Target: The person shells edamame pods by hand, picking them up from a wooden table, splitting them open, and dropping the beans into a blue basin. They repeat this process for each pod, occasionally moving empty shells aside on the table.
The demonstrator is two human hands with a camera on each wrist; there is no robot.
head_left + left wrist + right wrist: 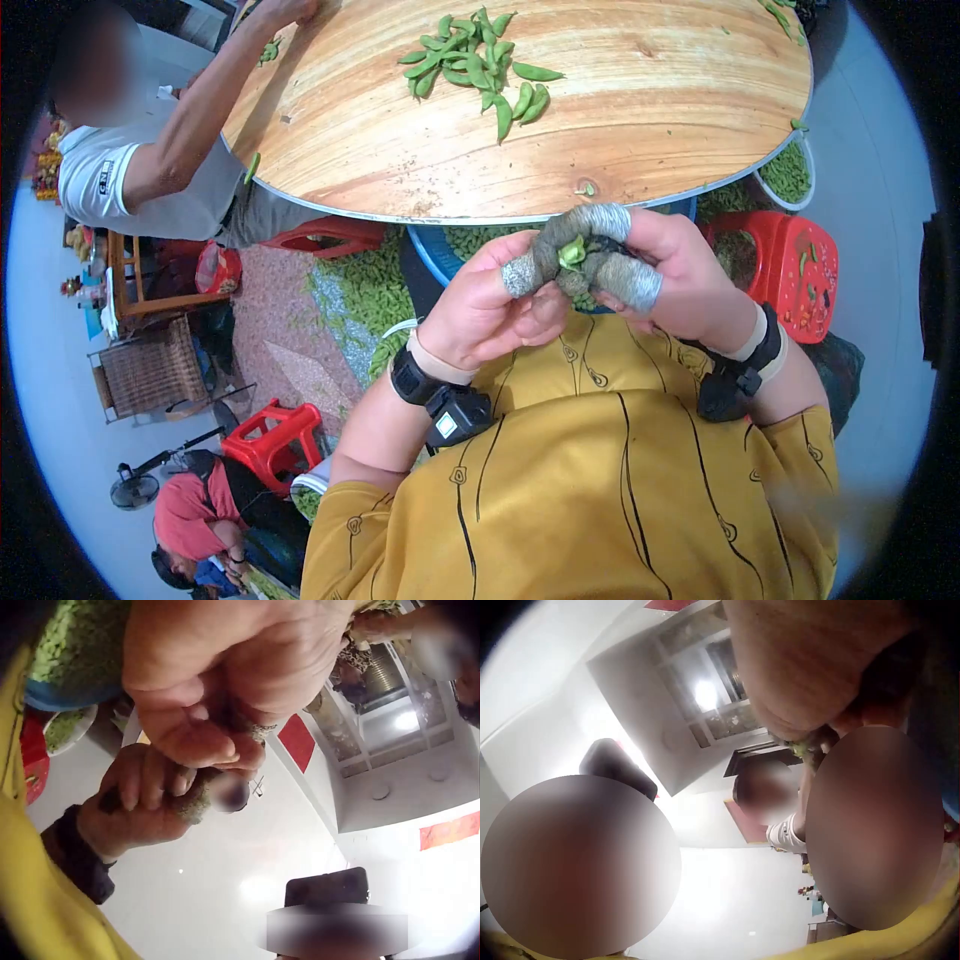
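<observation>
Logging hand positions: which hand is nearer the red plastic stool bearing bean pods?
Right. The right hand is left of the red plastic stool; the left hand is farther left.

Dark lettering (105,177), white sleeve (119,184), not legible

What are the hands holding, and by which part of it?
Likely a green pod, between the left hand and right hand; their wrapped fingers hide which part is gripped.

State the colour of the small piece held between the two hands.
Light green; the small piece shows best in the head view.
</observation>
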